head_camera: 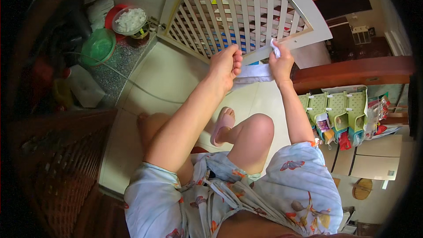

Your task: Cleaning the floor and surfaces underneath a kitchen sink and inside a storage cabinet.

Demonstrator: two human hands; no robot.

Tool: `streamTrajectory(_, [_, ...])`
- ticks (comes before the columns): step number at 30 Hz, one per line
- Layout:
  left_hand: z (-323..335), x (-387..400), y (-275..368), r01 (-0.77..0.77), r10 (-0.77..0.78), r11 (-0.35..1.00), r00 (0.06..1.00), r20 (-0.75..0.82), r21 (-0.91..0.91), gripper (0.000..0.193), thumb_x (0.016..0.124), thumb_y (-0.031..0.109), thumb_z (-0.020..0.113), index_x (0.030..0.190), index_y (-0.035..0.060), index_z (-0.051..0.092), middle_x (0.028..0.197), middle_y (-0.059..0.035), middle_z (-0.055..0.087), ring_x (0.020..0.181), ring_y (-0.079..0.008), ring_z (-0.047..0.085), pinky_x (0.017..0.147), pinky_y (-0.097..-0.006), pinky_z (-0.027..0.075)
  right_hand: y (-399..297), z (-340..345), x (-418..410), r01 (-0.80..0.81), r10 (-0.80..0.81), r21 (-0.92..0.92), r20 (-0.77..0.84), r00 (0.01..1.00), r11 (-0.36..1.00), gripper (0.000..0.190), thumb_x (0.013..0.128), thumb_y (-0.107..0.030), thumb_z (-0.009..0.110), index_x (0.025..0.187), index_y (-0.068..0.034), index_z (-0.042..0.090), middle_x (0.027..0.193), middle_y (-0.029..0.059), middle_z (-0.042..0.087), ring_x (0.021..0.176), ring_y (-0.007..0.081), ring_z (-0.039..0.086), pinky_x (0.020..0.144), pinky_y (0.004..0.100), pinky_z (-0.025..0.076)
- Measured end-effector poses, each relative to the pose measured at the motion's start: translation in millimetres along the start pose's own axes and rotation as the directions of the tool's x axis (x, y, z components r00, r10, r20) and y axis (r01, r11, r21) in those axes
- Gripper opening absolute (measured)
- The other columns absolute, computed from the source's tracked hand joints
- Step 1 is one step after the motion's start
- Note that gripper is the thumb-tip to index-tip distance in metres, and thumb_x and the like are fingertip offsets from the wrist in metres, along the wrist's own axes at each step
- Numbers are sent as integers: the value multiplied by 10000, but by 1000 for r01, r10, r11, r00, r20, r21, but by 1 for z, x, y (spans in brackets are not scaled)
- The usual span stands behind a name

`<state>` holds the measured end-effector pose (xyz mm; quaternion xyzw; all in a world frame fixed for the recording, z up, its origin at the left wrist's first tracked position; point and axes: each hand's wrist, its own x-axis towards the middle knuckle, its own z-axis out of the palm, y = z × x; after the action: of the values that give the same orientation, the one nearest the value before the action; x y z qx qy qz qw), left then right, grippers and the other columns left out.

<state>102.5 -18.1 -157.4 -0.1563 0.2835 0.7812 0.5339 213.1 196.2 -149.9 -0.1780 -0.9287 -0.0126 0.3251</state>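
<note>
A white cloth hangs between my two hands, in front of the lower edge of a white lattice cabinet door. My right hand is closed around one part of the cloth, and a twisted bit of it sticks up above the fist, by the door frame. My left hand is curled with its fingers bent, near the lattice. The cloth's other end reaches this hand, but whether the fingers grip it is hidden. Behind the lattice lie several coloured items, blurred by the slats.
On a speckled stone ledge at left stand a green basin, a bowl of white material and a white plastic container. A thin hose crosses above the tiled floor. Green storage baskets are at right.
</note>
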Motion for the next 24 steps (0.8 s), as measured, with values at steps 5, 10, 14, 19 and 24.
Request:
streamTrajectory(5, [-2,-3,9,-24,24,998,1000,2,-51,198,914,237,644,816,73,595,687,13,543,545,-76,465,483,-225,379,0,-3,0,-49,52,-50,61,997,998,327,741,-41,676,1065,-85,671,939,186,679,861,362,663,763,427,530])
streamTrajectory(10, [-3,-3,7,-17,20,998,998,56,-52,199,914,241,645,813,77,595,677,12,545,533,-73,462,479,-220,380,3,2,4,-142,142,-1,56,988,990,295,751,-41,672,1044,-72,674,908,185,683,854,337,677,761,397,532])
streamTrajectory(14, [-3,0,4,-12,12,1000,999,34,-21,197,909,234,651,809,75,591,676,12,543,532,-75,462,477,-222,380,-2,0,14,-191,192,165,11,981,968,293,755,-11,646,1041,-69,671,909,181,686,833,317,683,759,369,530])
streamTrajectory(19, [-6,6,3,-25,26,999,1000,12,-44,185,898,221,663,812,74,591,675,14,543,534,-76,461,475,-226,376,-38,-12,53,103,-109,171,28,994,980,307,780,1,639,1080,-65,654,945,167,689,836,293,690,746,343,534])
streamTrajectory(24, [-9,8,7,-45,45,997,999,-4,-66,180,891,217,673,816,75,592,668,17,534,538,-75,461,478,-224,371,-88,-10,106,299,-247,206,-245,938,932,403,742,-32,680,1132,-128,644,965,119,684,817,303,675,701,341,535])
